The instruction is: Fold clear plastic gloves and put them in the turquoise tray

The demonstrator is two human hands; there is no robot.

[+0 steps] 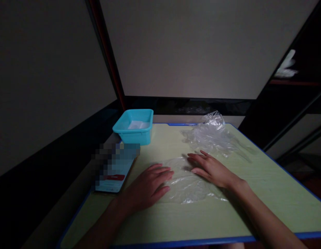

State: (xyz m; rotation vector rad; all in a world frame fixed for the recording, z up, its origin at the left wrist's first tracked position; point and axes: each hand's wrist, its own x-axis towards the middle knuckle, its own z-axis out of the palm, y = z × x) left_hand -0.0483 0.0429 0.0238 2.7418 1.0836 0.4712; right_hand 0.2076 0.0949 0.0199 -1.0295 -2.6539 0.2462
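Note:
A clear plastic bag (187, 185) lies flat on the pale green table (266, 193), in the middle near me. My left hand (147, 186) rests palm down on the bag's left edge, fingers together and pointing right. My right hand (211, 168) lies palm down on the bag's upper right part, fingers spread a little and pointing left. Neither hand grips anything; both press flat on the plastic. A heap of more crumpled clear plastic bags (211, 135) sits further back, just beyond my right hand.
A turquoise plastic tub (134, 129) with something white inside stands at the table's back left corner. A flat blue and white card or packet (115, 173) lies at the left edge. Walls close in behind and left; dark shelving stands at the right.

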